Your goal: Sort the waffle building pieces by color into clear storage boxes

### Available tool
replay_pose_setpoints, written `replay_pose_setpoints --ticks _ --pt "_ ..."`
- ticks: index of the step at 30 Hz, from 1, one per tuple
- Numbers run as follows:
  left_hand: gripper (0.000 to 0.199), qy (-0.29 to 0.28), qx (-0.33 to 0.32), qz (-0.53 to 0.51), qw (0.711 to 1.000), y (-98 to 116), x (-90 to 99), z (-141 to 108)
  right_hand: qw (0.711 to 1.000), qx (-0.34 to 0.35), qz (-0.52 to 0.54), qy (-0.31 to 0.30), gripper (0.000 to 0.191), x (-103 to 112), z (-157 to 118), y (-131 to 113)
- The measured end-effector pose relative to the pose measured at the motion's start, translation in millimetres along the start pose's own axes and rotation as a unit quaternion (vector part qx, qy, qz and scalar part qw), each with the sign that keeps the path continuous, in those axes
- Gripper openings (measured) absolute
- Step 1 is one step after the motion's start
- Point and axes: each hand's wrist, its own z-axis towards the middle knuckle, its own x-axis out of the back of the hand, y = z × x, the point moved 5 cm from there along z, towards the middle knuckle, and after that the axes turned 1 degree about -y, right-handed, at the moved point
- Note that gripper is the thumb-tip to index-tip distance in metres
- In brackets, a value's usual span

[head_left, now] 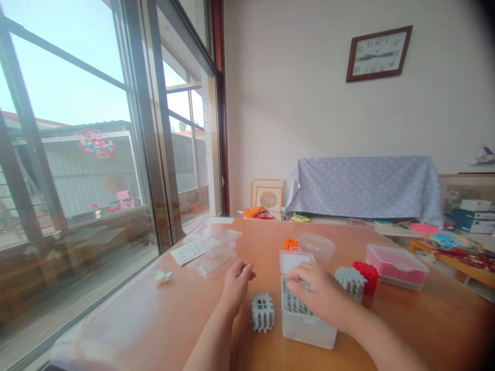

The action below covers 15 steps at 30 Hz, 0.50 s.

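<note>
My left hand (237, 286) is closed in a loose fist above the table; anything in its fingers is hidden. My right hand (319, 288) reaches over a clear plastic box (309, 330), its thumb and bent fingers slightly apart. Grey interlocking plastic pieces (296, 304) stand in rows inside that box, just under my right fingers. Between the two hands, a stack of grey notched pieces (263, 313) rests on the table. Right of the box sit another grey stack (350, 281) and a red stack (366, 277), partly behind my right forearm.
A clear box with pink contents (397, 267) stands at the right. Orange pieces (291, 243) and a clear lid (315, 246) lie behind the open box. Clear plastic packaging (218, 263), a paper sheet (189, 251) and a crumpled scrap (164, 277) lie left, near the window.
</note>
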Motion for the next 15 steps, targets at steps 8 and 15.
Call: replay_pose_setpoints --ticks 8,15 --pt "0.043 0.001 -0.007 0.02 1.0 6.9 9.4 -18.0 1.0 0.008 -0.01 0.024 0.021 -10.1 8.8 -13.4" --pt "0.051 -0.122 0.005 0.033 0.992 7.1 19.9 -63.4 0.996 -0.012 -0.029 0.087 0.024 4.8 -27.4 6.4"
